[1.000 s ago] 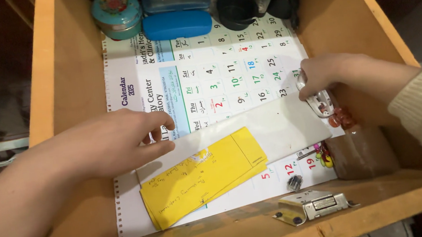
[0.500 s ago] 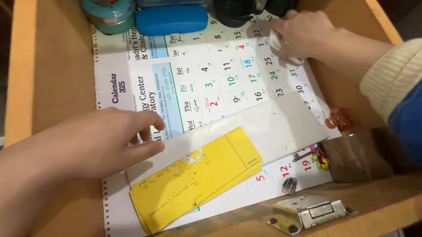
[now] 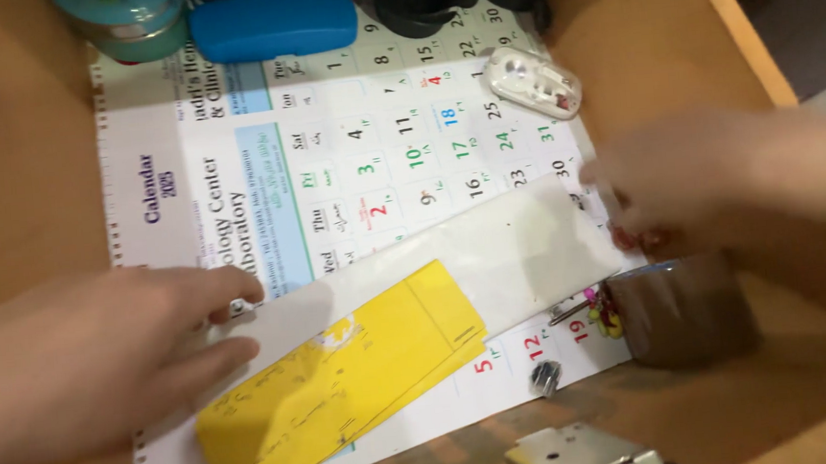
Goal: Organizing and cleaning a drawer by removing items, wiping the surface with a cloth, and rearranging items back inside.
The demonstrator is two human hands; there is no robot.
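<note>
Our left hand (image 3: 90, 370) presses 2 spread fingers on the white envelope (image 3: 493, 255); our blurred right hand's (image 3: 713, 179) finger state is unclear beside the beads (image 3: 630, 239).

We see a bright yellow envelope (image 3: 342, 390) with faint scribbles just beside our left hand (image 3: 99, 355), overlapping a plain white envelope (image 3: 493, 255). Under both lies a white calendar (image 3: 397, 155) with black, green, red and blue numerals. Beyond our left hand sit a blue case (image 3: 274, 25) and a teal tin (image 3: 126, 19). The drawer (image 3: 653, 36) is orange-brown wood.
</note>
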